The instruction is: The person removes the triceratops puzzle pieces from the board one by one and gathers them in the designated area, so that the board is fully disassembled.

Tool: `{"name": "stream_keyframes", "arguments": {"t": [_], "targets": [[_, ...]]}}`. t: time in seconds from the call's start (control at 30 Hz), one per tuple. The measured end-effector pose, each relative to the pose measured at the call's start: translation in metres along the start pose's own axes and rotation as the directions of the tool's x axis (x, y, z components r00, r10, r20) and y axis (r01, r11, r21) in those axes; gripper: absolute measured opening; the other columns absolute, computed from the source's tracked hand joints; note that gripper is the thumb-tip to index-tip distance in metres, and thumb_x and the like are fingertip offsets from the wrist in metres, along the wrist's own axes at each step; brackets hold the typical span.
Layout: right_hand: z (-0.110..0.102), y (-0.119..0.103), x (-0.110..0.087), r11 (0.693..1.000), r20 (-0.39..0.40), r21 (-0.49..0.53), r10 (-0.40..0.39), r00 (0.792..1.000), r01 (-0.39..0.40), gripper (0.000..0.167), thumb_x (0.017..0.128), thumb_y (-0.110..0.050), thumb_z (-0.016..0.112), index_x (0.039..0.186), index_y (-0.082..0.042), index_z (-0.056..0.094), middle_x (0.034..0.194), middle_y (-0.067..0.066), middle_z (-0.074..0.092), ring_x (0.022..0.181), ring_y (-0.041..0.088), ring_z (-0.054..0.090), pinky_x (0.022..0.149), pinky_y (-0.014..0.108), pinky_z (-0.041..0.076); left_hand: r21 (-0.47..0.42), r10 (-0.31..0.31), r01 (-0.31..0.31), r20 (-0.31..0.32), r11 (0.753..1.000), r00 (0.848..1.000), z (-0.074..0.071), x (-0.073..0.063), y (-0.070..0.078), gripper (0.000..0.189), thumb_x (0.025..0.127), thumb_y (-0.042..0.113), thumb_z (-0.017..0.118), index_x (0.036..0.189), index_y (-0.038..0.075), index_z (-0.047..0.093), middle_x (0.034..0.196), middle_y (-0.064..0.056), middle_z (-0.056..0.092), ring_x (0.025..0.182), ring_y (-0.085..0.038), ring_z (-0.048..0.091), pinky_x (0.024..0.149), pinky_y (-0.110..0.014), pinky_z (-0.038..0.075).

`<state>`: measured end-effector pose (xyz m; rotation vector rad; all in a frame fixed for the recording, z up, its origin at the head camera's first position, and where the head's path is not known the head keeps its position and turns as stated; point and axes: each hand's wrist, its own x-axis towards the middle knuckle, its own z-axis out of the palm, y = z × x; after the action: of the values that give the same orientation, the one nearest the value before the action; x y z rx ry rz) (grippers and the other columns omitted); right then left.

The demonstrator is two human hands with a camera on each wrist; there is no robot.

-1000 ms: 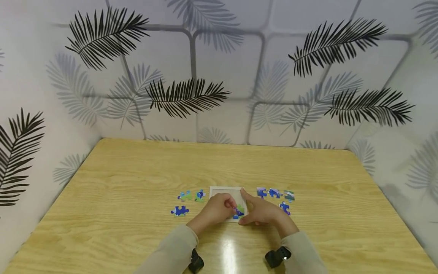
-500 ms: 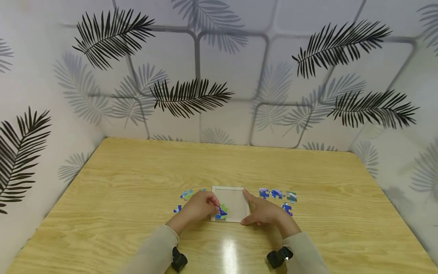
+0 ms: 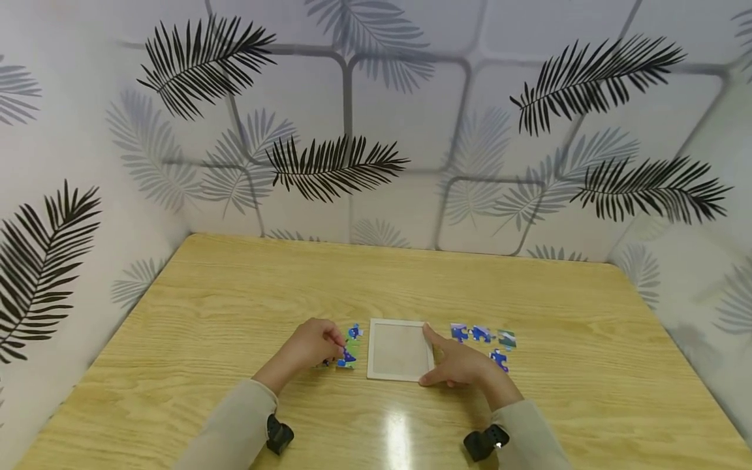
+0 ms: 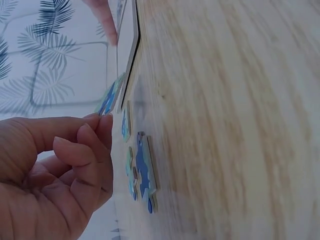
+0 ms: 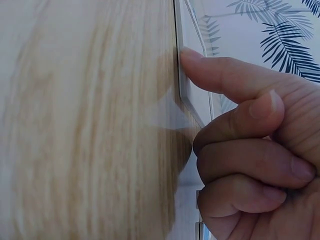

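Note:
My left hand [image 3: 308,344] pinches a blue and green jigsaw puzzle piece [image 3: 348,357] between thumb and fingertips, left of a pale puzzle frame [image 3: 401,351]. In the left wrist view that piece [image 4: 108,101] is held tilted, off the table. Below and around the hand lie loose puzzle pieces [image 4: 145,167], partly hidden by it in the head view; one piece [image 3: 355,331] shows beyond the fingers. My right hand [image 3: 461,363] grips the frame's right side, index finger at the far corner and thumb at the near corner. Its other fingers [image 5: 245,160] are curled in.
Several puzzle pieces [image 3: 480,333] lie to the right of the frame, one of them [image 3: 499,360] close beside the right hand. The wooden table [image 3: 282,274] meets a leaf-patterned wall [image 3: 399,215] at the back. Each wrist wears a black device [image 3: 279,435].
My left hand has carried the pinched puzzle piece leftward, out of the frame and over the loose pieces on the left. The right hand stays on the frame.

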<state>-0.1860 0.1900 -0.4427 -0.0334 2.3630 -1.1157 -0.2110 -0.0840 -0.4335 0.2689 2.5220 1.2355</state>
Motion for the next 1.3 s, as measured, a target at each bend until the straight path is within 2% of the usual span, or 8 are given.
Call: {"name": "stream_keyframes", "arguments": {"t": [0.23,0.47,0.73,0.93,1.1,1.3], "targets": [[0.002,0.004,-0.001,1.000,0.003,0.009,-0.004,1.000,0.004,0.102,0.075,-0.016,0.080,0.152,-0.019,0.014,0.153,0.022,0.019,0.044,0.012,0.036,0.046,0.025,0.032,0.088,0.028,-0.029,0.013,0.996,1.000,0.008,0.001,0.001,0.012,0.079,-0.001,0.069,0.072,0.006,0.062,0.067,0.000,0.056,0.058,-0.012,0.048,0.051,-0.023,0.039],[0.004,0.003,0.002,1.000,0.015,0.023,-0.022,1.000,0.021,0.102,0.075,-0.014,0.080,0.152,-0.018,0.013,0.153,0.024,0.016,0.043,0.012,0.035,0.045,0.025,0.032,0.156,0.047,-0.043,-0.020,0.987,0.999,0.011,0.000,-0.001,0.013,0.078,-0.001,0.071,0.072,0.004,0.060,0.067,0.000,0.054,0.060,-0.013,0.047,0.052,-0.023,0.039],[0.004,0.000,0.002,0.999,0.012,0.003,-0.034,0.999,0.034,0.102,0.075,-0.016,0.080,0.152,-0.016,0.013,0.153,0.024,0.018,0.043,0.012,0.035,0.046,0.026,0.032,0.146,0.064,-0.055,-0.061,0.988,0.996,0.007,-0.002,-0.011,0.011,0.076,-0.002,0.070,0.074,0.004,0.062,0.068,-0.001,0.055,0.060,-0.014,0.048,0.052,-0.025,0.040],[0.005,0.000,0.006,0.999,0.000,-0.018,-0.036,0.999,0.036,0.102,0.074,-0.015,0.081,0.152,-0.014,0.015,0.151,0.025,0.020,0.043,0.012,0.036,0.046,0.026,0.033,0.135,0.067,-0.059,-0.059,0.989,0.996,0.007,-0.002,-0.015,0.012,0.076,0.000,0.072,0.074,0.006,0.062,0.068,0.001,0.055,0.062,-0.013,0.047,0.055,-0.026,0.039],[0.008,-0.001,0.008,0.999,-0.013,-0.046,-0.020,1.000,0.019,0.102,0.074,-0.013,0.081,0.152,-0.011,0.015,0.150,0.026,0.024,0.044,0.013,0.038,0.047,0.026,0.034,0.133,0.059,-0.053,-0.041,0.990,0.997,0.009,-0.003,-0.014,0.012,0.077,0.000,0.071,0.073,0.006,0.061,0.068,0.000,0.054,0.057,-0.013,0.048,0.052,-0.025,0.040],[0.013,-0.006,0.007,0.998,-0.034,-0.060,-0.002,0.999,0.000,0.098,0.073,-0.007,0.080,0.150,-0.004,0.019,0.142,0.024,0.036,0.044,0.013,0.038,0.046,0.025,0.035,0.136,0.055,-0.049,-0.036,0.990,0.998,0.012,-0.004,-0.014,0.016,0.077,0.002,0.074,0.071,0.007,0.060,0.069,0.000,0.054,0.054,-0.012,0.047,0.049,-0.024,0.040]]}}
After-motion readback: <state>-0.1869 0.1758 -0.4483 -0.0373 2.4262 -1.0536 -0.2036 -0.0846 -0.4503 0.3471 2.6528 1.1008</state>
